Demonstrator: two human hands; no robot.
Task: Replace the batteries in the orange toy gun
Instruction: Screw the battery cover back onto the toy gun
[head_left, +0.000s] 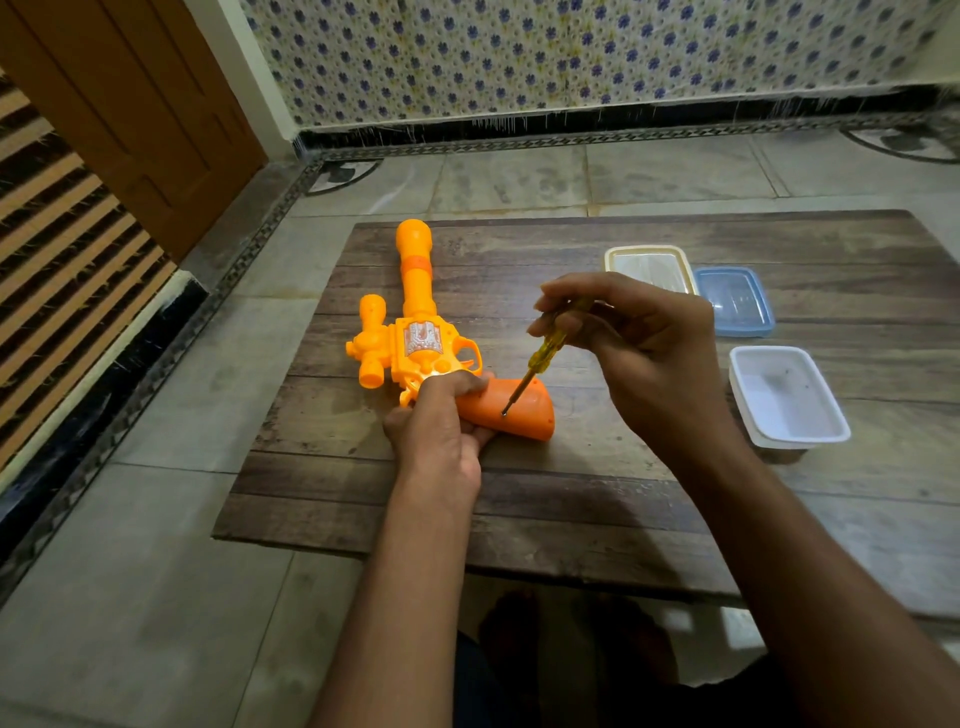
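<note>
The orange toy gun (415, 317) lies flat on the wooden board (571, 493), barrel pointing away from me, its darker orange grip (524, 415) toward the right. My left hand (441, 431) grips the gun where the grip meets the body, thumb on top. My right hand (634, 353) pinches a yellow-handled screwdriver (540, 358) by its top end. The tool slants down to the left and its tip touches the side of the grip. No batteries are in view.
Beyond my right hand sit a cream-rimmed lid (649, 265) and a blue lid (735, 301). An open white plastic container (787, 397) stands at the right of the board. The board rests on a tiled floor; a wooden door (130, 104) stands far left.
</note>
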